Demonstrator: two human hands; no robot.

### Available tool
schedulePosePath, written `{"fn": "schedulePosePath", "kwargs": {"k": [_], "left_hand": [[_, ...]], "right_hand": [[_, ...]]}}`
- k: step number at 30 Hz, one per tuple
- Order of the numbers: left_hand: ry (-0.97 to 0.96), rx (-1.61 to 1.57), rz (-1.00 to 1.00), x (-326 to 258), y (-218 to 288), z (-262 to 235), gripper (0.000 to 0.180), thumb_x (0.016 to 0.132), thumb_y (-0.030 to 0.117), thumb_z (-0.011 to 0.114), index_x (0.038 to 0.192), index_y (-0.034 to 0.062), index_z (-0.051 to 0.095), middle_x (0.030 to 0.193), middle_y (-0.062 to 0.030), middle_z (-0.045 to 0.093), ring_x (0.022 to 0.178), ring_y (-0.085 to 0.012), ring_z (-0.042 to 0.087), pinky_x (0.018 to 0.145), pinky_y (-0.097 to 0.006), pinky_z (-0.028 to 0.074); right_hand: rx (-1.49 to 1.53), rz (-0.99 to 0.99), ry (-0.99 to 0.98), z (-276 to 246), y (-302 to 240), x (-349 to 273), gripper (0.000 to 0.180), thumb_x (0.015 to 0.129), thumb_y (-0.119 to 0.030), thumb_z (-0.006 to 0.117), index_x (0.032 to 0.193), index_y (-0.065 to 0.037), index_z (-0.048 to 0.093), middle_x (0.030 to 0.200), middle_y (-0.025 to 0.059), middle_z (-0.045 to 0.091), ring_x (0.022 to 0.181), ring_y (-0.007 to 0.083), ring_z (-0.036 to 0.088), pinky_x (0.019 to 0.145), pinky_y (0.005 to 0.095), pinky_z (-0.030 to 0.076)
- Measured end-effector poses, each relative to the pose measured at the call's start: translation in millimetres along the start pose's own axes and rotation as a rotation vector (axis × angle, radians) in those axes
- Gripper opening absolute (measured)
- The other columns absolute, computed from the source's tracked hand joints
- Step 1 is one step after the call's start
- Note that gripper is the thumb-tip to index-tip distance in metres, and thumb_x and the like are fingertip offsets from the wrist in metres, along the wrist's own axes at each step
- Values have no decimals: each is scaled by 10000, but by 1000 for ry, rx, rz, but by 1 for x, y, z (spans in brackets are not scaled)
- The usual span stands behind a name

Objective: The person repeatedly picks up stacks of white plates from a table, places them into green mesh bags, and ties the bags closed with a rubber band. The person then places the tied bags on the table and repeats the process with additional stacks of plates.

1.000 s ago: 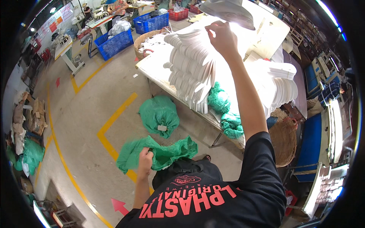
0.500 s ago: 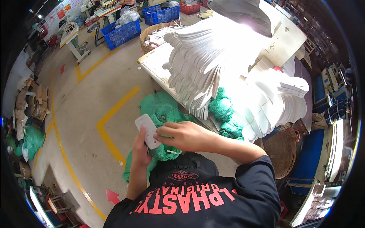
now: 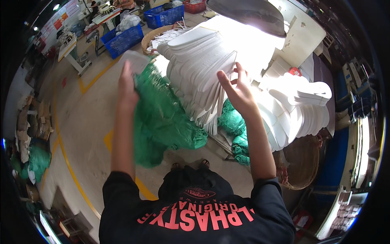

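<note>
My left hand (image 3: 128, 87) is raised at the left, smeared by motion, closed on a pale flat piece with rounded corners (image 3: 138, 62). A large green net bag (image 3: 166, 118) hangs or billows right beside that hand; whether my fingers also grip it I cannot tell. My right hand (image 3: 240, 91), fingers spread and holding nothing, is at the right side of a tall stack of white insole-shaped sheets (image 3: 191, 61). Below that hand, bunched green net bundles (image 3: 232, 118) sit against the table edge.
More stacked white sheets (image 3: 302, 101) cover the table's right side under a bright lamp (image 3: 252, 14). A wicker basket (image 3: 300, 162) stands below at the right. Blue crates (image 3: 122, 40) and a basket of white strips (image 3: 150, 40) are farther off. Yellow lines (image 3: 71, 175) mark the floor.
My left hand has swung up and left with the pale piece. My right hand has left that piece and moved right to the white stack. The green net bag has risen and spread out.
</note>
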State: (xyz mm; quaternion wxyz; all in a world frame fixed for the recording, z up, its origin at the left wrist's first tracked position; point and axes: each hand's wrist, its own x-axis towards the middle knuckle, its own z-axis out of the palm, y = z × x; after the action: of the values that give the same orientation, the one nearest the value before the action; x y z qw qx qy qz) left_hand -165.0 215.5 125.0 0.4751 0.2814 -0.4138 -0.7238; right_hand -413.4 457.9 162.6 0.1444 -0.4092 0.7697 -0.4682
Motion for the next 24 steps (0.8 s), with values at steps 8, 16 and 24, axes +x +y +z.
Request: {"fn": "schedulePosePath", "kwargs": {"k": [8,16,24], "left_hand": [[-141,85,-297,36,-12,54,487,1069,459,508,1294,56,665,1106,-84,745,942,-234,733,866,-390,605],[31,-156,-101,-75,26,5,596,1095,490,452,1488,45,509,1457,-99,596,1325,-250,587,1154,-439,453],[-158,15,204,-149,43,-101,576,1131,420,395,1554,29,404,1539,-148,528,1399,-291,540,1178,-466,432]], "right_hand": [[66,-84,93,3,-8,-8,978,964,-598,649,1530,155,388,1515,335,416,1443,438,397,1201,498,321],[188,-349,156,33,-58,-93,696,995,-435,642,1469,68,558,1552,289,441,1427,374,460,1129,484,418],[1120,-169,-84,92,-64,-118,597,1016,-529,642,1270,6,567,1555,244,428,1401,317,497,1090,443,475]]}}
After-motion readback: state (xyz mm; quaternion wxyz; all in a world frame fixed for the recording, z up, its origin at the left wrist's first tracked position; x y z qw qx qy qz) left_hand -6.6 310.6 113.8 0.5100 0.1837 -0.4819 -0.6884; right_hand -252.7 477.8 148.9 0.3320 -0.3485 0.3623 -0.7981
